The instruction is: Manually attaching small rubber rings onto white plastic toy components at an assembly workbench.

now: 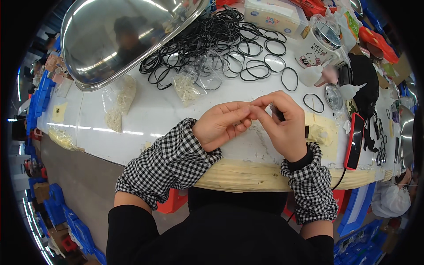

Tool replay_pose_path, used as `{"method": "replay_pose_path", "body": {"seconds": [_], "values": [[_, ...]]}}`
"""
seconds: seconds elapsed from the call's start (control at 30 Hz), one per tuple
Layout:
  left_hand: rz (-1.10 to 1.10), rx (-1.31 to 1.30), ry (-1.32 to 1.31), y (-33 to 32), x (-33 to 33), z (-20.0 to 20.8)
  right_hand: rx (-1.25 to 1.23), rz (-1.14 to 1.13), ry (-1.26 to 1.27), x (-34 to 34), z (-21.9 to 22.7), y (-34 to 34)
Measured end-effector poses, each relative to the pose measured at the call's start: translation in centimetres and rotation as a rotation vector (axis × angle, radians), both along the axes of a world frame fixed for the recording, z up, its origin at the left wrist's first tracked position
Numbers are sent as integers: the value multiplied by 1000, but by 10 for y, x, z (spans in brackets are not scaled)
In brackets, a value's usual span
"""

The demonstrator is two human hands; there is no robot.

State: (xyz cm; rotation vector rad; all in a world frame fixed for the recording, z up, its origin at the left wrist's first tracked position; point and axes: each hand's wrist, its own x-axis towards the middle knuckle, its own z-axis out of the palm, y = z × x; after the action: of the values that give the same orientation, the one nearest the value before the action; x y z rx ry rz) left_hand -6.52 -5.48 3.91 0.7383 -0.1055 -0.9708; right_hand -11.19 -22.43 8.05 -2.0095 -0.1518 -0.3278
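My left hand point(224, 126) and my right hand point(282, 126) meet fingertip to fingertip above the near part of the white table point(150, 110). Each has thumb and forefinger pinched; whatever lies between the tips is too small to make out. Something dark point(277, 113) shows partly inside the curl of my right fingers, its kind hidden. Beyond my hands spreads a heap of thin black rings point(198, 39), with one loose ring point(313, 103) to the right. A clear bag of small pale pieces point(187, 89) rests just past my left hand, and a second such bag point(118, 106) farther left.
A large shiny metal bowl point(128, 39) stands tilted at the far left. On the right are a white mug point(319, 46), a red-edged phone point(354, 141) on a cable, a black cloth bag point(366, 79) and a clear plastic box point(274, 17). Yellowish tape point(243, 175) covers the near edge.
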Motion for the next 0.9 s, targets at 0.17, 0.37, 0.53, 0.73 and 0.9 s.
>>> {"method": "replay_pose_path", "body": {"seconds": [0.17,0.37,0.53,0.73,0.9], "values": [[-43,-146,4,3,3,0,31,-4,-49,-2,0,2],[15,-100,27,3,3,-2,6,33,-141,-2,-3,2],[18,-92,20,0,-2,4,8,18,-153,-5,-2,5],[127,77,-72,-1,-2,6,-25,-29,-152,-5,-5,8],[132,56,-111,-2,-3,2,31,-56,-50,-5,-7,12]]}}
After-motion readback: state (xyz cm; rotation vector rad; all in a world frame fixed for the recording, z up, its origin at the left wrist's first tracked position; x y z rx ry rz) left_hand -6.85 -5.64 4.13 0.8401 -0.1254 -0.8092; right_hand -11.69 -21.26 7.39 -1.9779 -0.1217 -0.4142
